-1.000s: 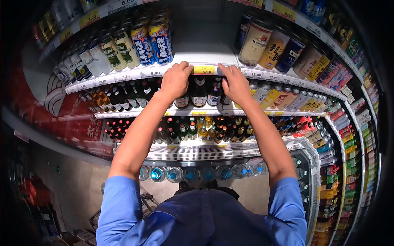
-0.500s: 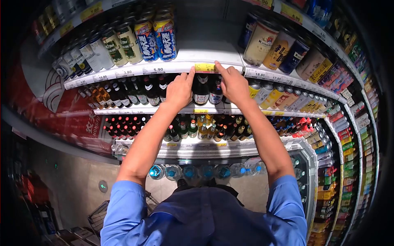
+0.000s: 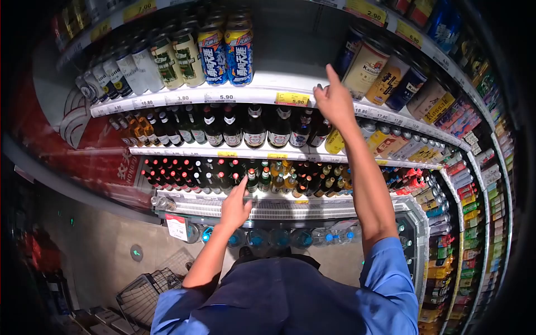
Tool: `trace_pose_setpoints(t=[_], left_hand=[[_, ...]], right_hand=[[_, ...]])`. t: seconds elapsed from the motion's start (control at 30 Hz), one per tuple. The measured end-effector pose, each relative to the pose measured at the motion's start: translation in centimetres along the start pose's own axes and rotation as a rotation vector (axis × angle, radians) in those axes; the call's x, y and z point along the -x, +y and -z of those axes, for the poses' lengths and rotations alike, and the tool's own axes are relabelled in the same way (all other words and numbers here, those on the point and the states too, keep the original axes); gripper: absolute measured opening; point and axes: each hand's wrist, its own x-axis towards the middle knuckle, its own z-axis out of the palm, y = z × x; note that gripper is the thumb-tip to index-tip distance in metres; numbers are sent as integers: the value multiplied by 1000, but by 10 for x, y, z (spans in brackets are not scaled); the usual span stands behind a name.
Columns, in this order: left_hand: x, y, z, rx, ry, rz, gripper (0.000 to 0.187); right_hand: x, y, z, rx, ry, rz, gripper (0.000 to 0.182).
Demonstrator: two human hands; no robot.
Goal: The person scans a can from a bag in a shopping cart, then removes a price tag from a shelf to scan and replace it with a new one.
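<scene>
My right hand (image 3: 336,103) is raised at the upper shelf edge (image 3: 262,97), with the index finger stretched up and the thumb apart, holding nothing. Left of it, a yellow price tag (image 3: 292,99) is fixed on the edge. Its fingertip is near a large cream can (image 3: 365,68); contact cannot be made out. Lower down, my left hand (image 3: 237,207) is in front of the bottom shelf's bottles, index finger extended and the other fingers partly hidden. Nothing shows in it. Blue and yellow cans (image 3: 239,58) stand on the upper shelf.
Dark beer bottles (image 3: 255,128) line the middle shelf. Large water bottles (image 3: 279,238) stand on the floor by my feet. A wire shopping cart (image 3: 148,293) is at lower left. Packed drink shelves (image 3: 455,223) curve along the right, and a red panel (image 3: 84,125) borders the left.
My left hand has left the yellow price tag and dropped to the bottom shelf. My right hand has moved right, off the tag toward the large cans. The view has shifted slightly.
</scene>
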Motion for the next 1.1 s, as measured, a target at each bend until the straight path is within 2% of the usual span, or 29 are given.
trace_pose_setpoints(t=[0.07,0.13,0.2,0.23,0.3,0.33,0.4,0.43,0.53,0.57,0.63,0.7,0.77,0.83,0.87,0.9,0.93,0.97,1.0,1.03,1.07,1.1], left_hand=[[34,-27,-2,58,-17,116,80],[65,-55,1,30,34,107,79],[94,-76,8,16,28,205,78],[108,-91,8,4,42,194,77],[129,-118,7,-29,79,176,77],[132,-116,14,-17,55,204,77],[145,-110,26,10,7,279,78],[150,-115,27,-5,26,241,78],[156,-144,16,-89,131,71,79],[157,-143,20,-79,104,105,79],[152,-132,29,-51,65,180,80],[155,-134,29,-70,88,184,79],[161,-133,26,-49,133,181,77],[170,-131,21,-41,193,149,77],[175,-125,20,-11,159,259,77],[179,-114,21,18,177,310,77],[188,-104,20,85,215,323,68],[199,-97,15,51,224,332,69],[210,-107,-6,-46,370,204,73],[219,-102,-13,-53,189,381,73],[228,-97,-25,-15,306,310,72],[239,-87,-41,-30,427,229,73]], right_hand=[[15,-13,22,-105,59,-22,74],[39,-9,23,-187,175,-39,70],[67,32,-24,-185,201,-24,71],[80,51,-44,-184,215,-16,71],[98,68,-60,-128,-9,-135,81],[101,68,-58,-130,43,-160,86],[95,64,-54,-148,179,-116,85],[94,59,-52,-158,240,-102,85],[87,68,-55,92,109,-133,84],[86,75,-59,147,63,-108,84],[86,54,-43,33,163,-122,84],[83,39,-35,46,235,-129,81],[77,60,-42,213,6,-150,81],[79,66,-36,330,-15,-68,75],[77,94,-40,197,146,55,69],[79,56,-13,155,21,-177,63],[77,63,-7,94,161,-14,61],[74,71,0,55,290,157,60],[83,63,-1,-117,256,181,55],[90,55,-2,-295,220,201,50],[96,47,-5,-467,183,217,46],[112,69,-16,-381,147,317,40]])
